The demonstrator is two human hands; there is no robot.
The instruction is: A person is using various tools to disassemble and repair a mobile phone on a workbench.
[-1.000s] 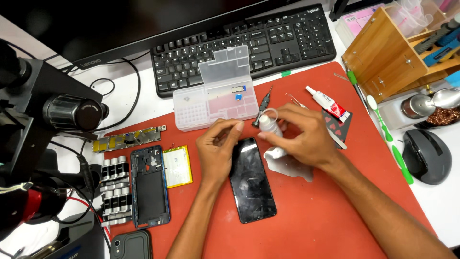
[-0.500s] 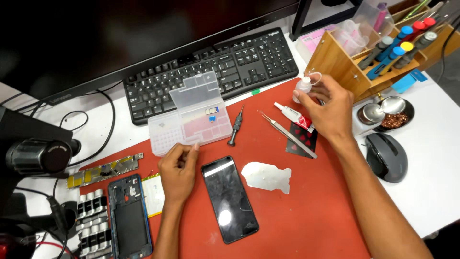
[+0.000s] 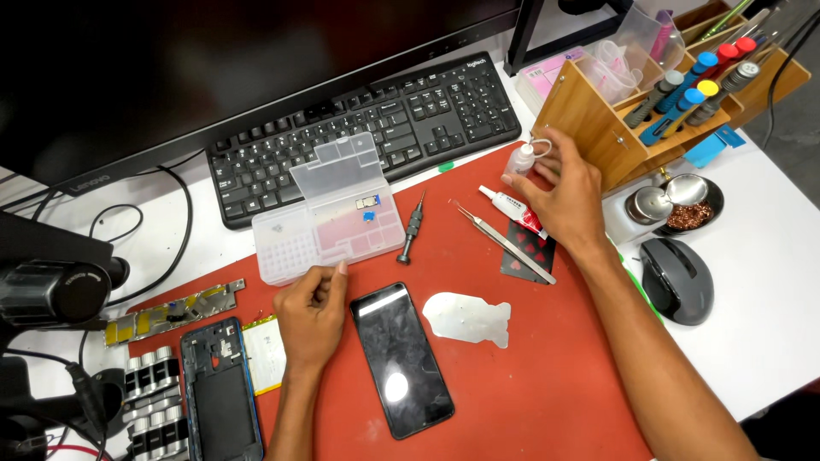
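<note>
Gripping a small clear plastic dropper bottle [image 3: 522,160] at the far right corner of the red work mat [image 3: 547,384], the right hand [image 3: 559,198] closes around it beside the wooden tool rack [image 3: 598,119]. Near the mat's middle, the left hand [image 3: 312,314], loosely curled and holding nothing, rests just beside the black smartphone [image 3: 401,358] and below the clear plastic parts box [image 3: 329,213].

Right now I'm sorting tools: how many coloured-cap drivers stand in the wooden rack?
5 show: grey cap, two blue caps, yellow cap, red cap. Another red tip sits at the rack's far end; more may be hidden.
</note>
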